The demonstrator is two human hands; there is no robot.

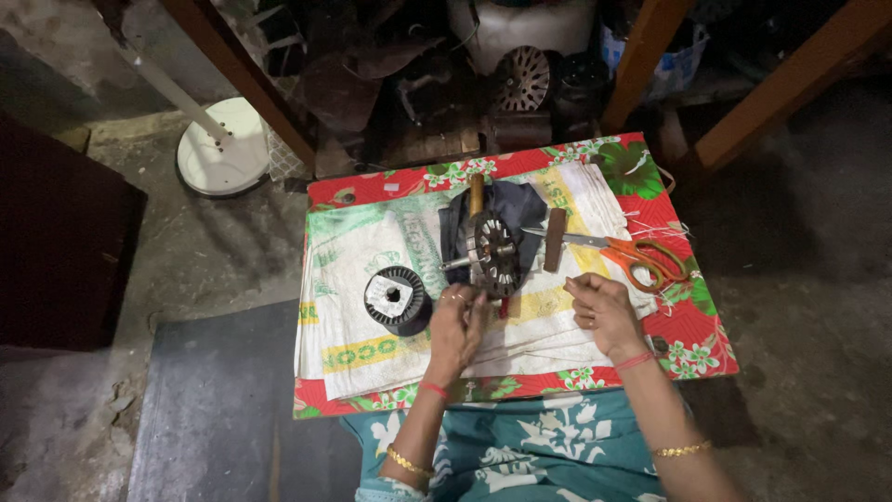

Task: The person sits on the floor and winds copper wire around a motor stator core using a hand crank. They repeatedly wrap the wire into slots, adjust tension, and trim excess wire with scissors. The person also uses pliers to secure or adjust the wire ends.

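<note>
Presently left hand [457, 321] pinches the lower edge of the metal stator core [492, 253], right hand [599, 311] closed loosely beside it, orange-handled scissors [632, 253] lying near

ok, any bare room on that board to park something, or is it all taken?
Free: the white sack left of the wire spool, and the strip along the near edge under both hands. Some room at the far right corner of the floral cloth, beyond the scissors. Crowded: the middle, around the stator, wooden block, left hand and right hand.
</note>
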